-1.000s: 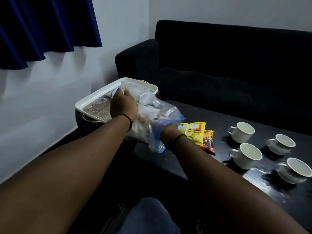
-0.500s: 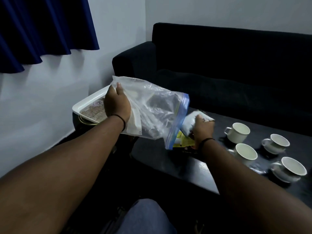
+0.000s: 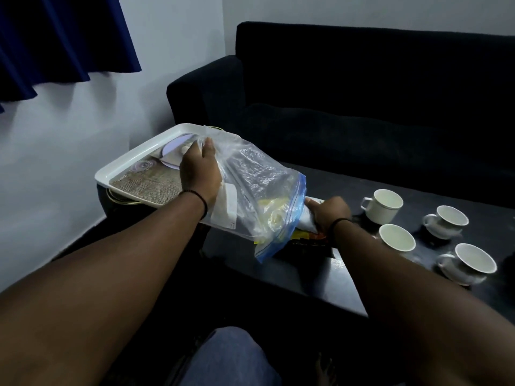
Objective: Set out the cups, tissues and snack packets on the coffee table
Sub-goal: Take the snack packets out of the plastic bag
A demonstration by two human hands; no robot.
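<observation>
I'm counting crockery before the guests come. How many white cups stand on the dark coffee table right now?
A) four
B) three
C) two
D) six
A: four white cups stand on the coffee table to the right of the right hand: one at the back, one nearer, and two on saucers at the right.

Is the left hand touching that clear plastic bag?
Touching. The head view shows the left hand gripping the far end of the plastic bag, fingers bunched into the plastic.
</observation>
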